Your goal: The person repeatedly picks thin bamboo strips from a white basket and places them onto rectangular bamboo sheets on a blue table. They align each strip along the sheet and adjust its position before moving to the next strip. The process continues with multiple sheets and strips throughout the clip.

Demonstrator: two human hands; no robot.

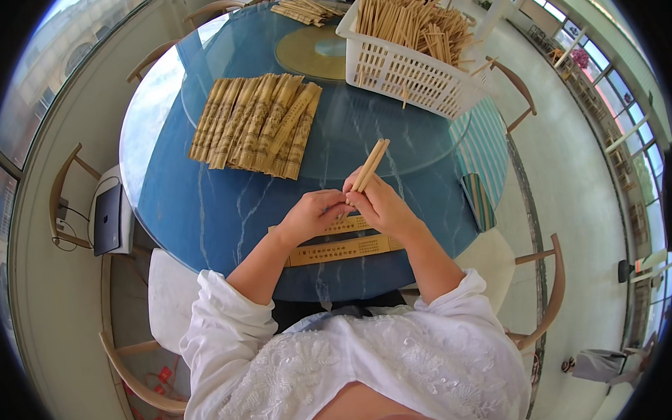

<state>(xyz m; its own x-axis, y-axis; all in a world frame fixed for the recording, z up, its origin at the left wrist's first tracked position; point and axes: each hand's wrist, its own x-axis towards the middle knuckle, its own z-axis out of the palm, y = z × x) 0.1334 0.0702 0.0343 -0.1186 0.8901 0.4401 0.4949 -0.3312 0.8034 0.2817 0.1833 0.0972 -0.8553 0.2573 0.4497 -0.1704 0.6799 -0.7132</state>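
Note:
A pair of light wooden chopsticks point(371, 166) slants up and away from my hands above the blue table. My right hand point(384, 207) is closed around their lower part. At their near ends, the fingers of my left hand point(310, 214) are bent and pinched together, meeting the right fingertips; exactly how they grip is partly hidden. Beneath my wrists lies a flat tan paper chopstick sleeve point(342, 250) with dark print. A second paper sleeve point(355, 224) lies just beyond it, partly covered by my hands.
Overlapping filled chopstick sleeves point(255, 124) form a wide pile at the far left. A white slotted basket point(413, 78) heaped with loose chopsticks stands at the far right. A striped green case point(478, 203) rests by the right table edge. More sleeves point(307, 11) lie at the back.

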